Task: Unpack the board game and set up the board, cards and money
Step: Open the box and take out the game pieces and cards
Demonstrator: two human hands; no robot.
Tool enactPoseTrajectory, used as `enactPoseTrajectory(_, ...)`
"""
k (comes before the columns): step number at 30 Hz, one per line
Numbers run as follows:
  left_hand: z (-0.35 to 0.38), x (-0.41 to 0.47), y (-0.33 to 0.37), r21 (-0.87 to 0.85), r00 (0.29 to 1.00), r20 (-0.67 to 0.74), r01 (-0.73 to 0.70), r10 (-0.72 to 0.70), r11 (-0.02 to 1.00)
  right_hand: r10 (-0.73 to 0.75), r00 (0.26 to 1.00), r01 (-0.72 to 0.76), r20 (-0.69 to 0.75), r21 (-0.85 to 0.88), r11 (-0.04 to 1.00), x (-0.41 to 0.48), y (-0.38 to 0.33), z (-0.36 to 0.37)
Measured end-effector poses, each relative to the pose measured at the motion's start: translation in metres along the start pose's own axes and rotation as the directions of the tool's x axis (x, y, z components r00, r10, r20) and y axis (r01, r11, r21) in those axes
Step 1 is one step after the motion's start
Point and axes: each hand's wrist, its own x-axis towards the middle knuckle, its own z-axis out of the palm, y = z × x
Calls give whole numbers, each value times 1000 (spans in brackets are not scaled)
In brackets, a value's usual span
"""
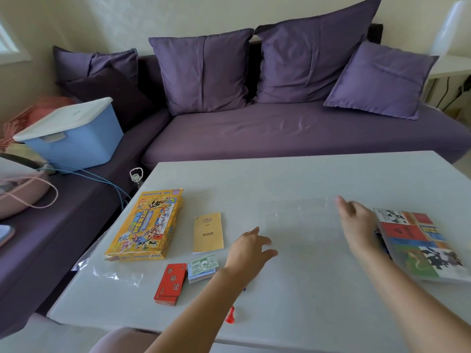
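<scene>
On the pale table (pixel 305 174) a yellow game box (pixel 146 225) lies at the left. Beside it are a tan rule booklet (pixel 208 233), a red card deck (pixel 170 282) and a stack of paper money (pixel 203 268). The folded colourful board (pixel 423 247) lies at the right edge. My left hand (pixel 251 250) hovers just right of the money, fingers loosely spread and holding nothing. Blurred and with fingers extended, my right hand (pixel 356 224) is at the board's left edge. A faint clear plastic sheet (pixel 293 212) lies on the table between my hands.
A small red pawn (pixel 230 314) sits near the table's front edge. Crumpled clear wrap (pixel 107 275) hangs off the left edge. A purple sofa (pixel 280 128) with cushions runs behind and to the left, holding a blue lidded bin (pixel 74 138) and a pink bag (pixel 23 192).
</scene>
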Motion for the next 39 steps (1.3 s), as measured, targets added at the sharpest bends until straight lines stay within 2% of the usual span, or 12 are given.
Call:
enactPoseTrajectory(3, 3, 1, -2, -116, 998, -57, 12, -18, 993, 220, 974, -195, -60, 280, 940, -11, 12, -10)
enactPoseTrajectory(6, -8, 0, -2, -266, 974, -221, -9, -52, 964, 243, 969, -207, -45, 388, 898, -17, 5, -17)
enactPoseTrajectory(9, -35, -3, -7, -401, 928, -337, 10, -157, 916, 124, 987, -144, 105, 217, 965, -29, -4, -8)
enactPoseTrajectory(11, -52, -7, -17, -433, 896, -395, 10, -200, 901, 92, 952, -100, 292, 12, 995, -43, -12, 10)
enactPoseTrajectory(13, -65, -13, -29, -463, 876, -420, 17, -236, 886, 38, 903, 36, 429, -162, 986, -61, -20, 31)
enactPoseTrajectory(17, -80, -33, -54, -443, 853, -459, 25, -251, 896, -100, 816, 221, 570, -146, 964, -97, -42, 76)
enactPoseTrajectory(20, -85, -48, -69, -434, 825, -493, 42, -276, 900, -190, 693, 380, 696, -128, 916, -116, -57, 104)
enactPoseTrajectory(22, -90, -55, -76, -442, 798, -519, 57, -307, 895, -259, 630, 488, 732, -114, 865, -120, -61, 116)
enactPoseTrajectory(24, -94, -60, -85, -460, 778, -524, 85, -347, 884, -321, 611, 554, 724, -101, 827, -121, -59, 122)
enactPoseTrajectory(30, -101, -65, -112, -404, 699, -615, 119, -366, 907, -317, 592, 513, 740, -44, 857, -120, -60, 117)
enactPoseTrajectory(34, -107, -65, -124, -360, 623, -713, 67, -320, 931, -294, 598, 437, 745, 3, 899, -128, -70, 121)
enactPoseTrajectory(39, -108, -55, -147, -278, 577, -757, 143, -308, 950, -203, 551, 367, 810, -17, 930, -124, -88, 127)
